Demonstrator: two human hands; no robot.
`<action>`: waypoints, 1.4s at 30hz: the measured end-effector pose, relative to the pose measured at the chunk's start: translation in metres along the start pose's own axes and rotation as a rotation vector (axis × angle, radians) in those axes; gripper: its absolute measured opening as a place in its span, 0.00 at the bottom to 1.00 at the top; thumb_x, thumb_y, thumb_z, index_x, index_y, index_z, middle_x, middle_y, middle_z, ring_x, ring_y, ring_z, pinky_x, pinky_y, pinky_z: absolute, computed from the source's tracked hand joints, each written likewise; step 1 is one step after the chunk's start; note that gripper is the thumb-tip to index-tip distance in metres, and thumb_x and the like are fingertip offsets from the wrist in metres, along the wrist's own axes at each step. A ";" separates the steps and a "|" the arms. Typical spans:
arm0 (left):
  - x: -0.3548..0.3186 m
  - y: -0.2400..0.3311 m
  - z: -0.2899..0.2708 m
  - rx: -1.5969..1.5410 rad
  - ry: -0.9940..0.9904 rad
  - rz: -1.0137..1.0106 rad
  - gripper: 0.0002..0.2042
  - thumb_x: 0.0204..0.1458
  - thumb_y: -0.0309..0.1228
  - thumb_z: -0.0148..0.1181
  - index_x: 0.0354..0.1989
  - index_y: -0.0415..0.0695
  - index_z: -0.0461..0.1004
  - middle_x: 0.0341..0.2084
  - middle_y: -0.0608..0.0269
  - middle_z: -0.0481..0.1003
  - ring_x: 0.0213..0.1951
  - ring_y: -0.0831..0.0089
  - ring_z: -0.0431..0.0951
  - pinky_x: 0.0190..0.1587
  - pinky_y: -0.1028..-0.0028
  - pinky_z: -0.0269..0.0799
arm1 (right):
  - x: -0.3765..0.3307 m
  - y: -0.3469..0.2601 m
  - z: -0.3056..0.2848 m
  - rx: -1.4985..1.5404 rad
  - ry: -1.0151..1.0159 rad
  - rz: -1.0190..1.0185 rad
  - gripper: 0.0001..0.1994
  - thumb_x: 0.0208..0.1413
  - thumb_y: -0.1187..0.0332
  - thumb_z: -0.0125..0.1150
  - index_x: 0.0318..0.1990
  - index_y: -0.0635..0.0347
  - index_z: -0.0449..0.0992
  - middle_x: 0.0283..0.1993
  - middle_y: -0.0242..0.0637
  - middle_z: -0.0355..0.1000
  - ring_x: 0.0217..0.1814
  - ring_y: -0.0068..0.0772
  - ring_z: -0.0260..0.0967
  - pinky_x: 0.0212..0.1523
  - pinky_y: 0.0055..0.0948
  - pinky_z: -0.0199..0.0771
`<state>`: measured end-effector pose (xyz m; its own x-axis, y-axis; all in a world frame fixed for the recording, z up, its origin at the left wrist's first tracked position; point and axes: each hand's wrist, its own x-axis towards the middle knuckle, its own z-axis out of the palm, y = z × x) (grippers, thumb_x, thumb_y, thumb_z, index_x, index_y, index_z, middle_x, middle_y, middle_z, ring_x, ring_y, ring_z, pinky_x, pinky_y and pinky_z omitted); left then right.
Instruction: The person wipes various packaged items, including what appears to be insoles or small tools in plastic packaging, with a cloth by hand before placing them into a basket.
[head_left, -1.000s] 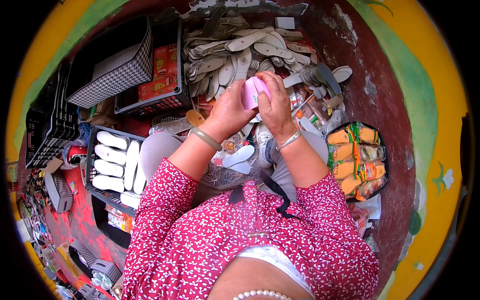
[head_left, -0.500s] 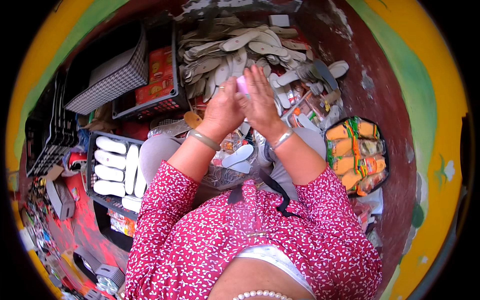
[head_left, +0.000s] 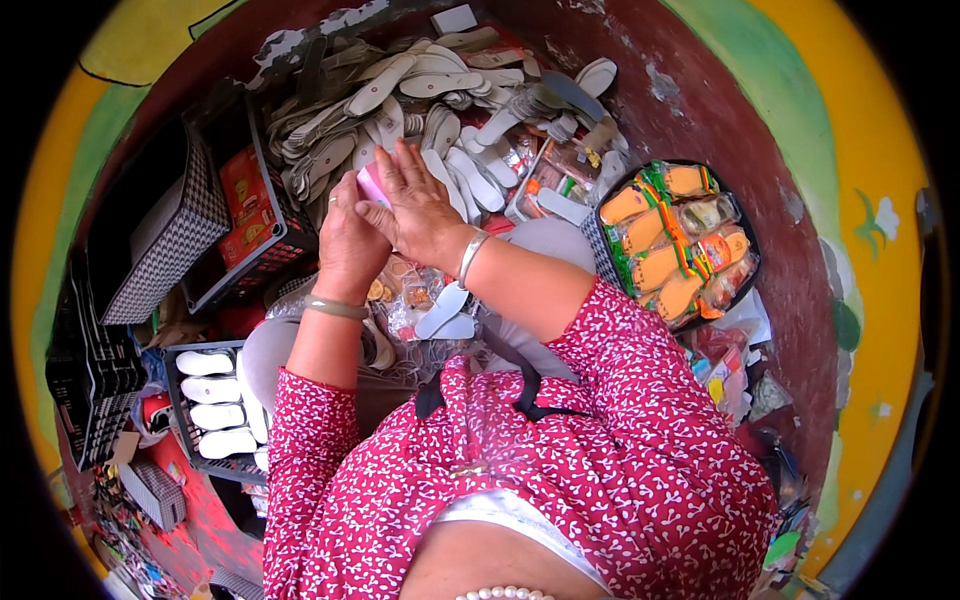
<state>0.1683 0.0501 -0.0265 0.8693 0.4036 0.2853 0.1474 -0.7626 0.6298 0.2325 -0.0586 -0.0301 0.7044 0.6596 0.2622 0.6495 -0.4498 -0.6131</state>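
A small pink block-like piece [head_left: 375,188] shows between my two hands, too covered for me to tell its kind. My left hand [head_left: 350,245] is closed around its left side, most of those fingers hidden. Lying against its other side, my right hand [head_left: 425,215] has its fingers stretched out and its thumb just below the pink piece. Beyond the hands spreads a large heap of white and grey insoles [head_left: 440,85]. Two pale blue-grey insole-shaped pieces [head_left: 443,310] lie on clear plastic packaging below my wrists, between my knees.
A dark basket [head_left: 755,265] of packaged orange insoles stands at right. To the left is a crate [head_left: 178,405] with white insoles. Farther up stand a black crate [head_left: 290,250] with red packages and a checked bin [head_left: 150,270]. A maroon wall [head_left: 720,130] bounds the right.
Both hands and the pink piece appear farther left and slightly lower in view. The surroundings have shifted too, as the head view turned. The hands stay together around the piece.
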 end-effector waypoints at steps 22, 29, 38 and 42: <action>0.001 0.010 -0.017 -0.027 0.150 0.135 0.22 0.45 0.31 0.63 0.51 0.42 0.67 0.45 0.51 0.71 0.45 0.55 0.73 0.45 0.66 0.71 | 0.048 0.090 -0.131 0.344 0.163 0.194 0.28 0.51 0.72 0.58 0.62 0.53 0.61 0.60 0.36 0.64 0.58 0.24 0.62 0.58 0.22 0.59; -0.002 0.018 -0.032 -0.112 0.080 0.174 0.16 0.46 0.26 0.61 0.45 0.40 0.71 0.42 0.51 0.73 0.37 0.57 0.76 0.38 0.69 0.73 | 0.035 0.302 -0.203 0.290 0.244 0.534 0.33 0.47 0.71 0.60 0.62 0.63 0.58 0.55 0.45 0.67 0.54 0.37 0.67 0.54 0.28 0.65; -0.004 0.022 -0.026 -0.067 -0.042 0.184 0.14 0.44 0.24 0.61 0.42 0.37 0.72 0.38 0.50 0.74 0.37 0.55 0.77 0.37 0.67 0.74 | 0.008 0.343 -0.120 -0.708 -0.489 0.421 0.25 0.44 0.71 0.58 0.54 0.52 0.69 0.54 0.47 0.67 0.58 0.48 0.62 0.59 0.36 0.62; 0.002 0.021 -0.020 -0.023 -0.076 0.251 0.16 0.43 0.23 0.62 0.43 0.37 0.72 0.38 0.50 0.74 0.36 0.54 0.77 0.36 0.67 0.74 | 0.010 0.365 -0.079 -0.854 -0.965 0.323 0.24 0.46 0.69 0.57 0.55 0.54 0.68 0.56 0.45 0.66 0.59 0.47 0.62 0.58 0.39 0.63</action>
<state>0.1630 0.0451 0.0018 0.9104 0.1632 0.3803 -0.0878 -0.8219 0.5629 0.4991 -0.2638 -0.1925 0.6058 0.4530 -0.6540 0.7176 -0.6662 0.2033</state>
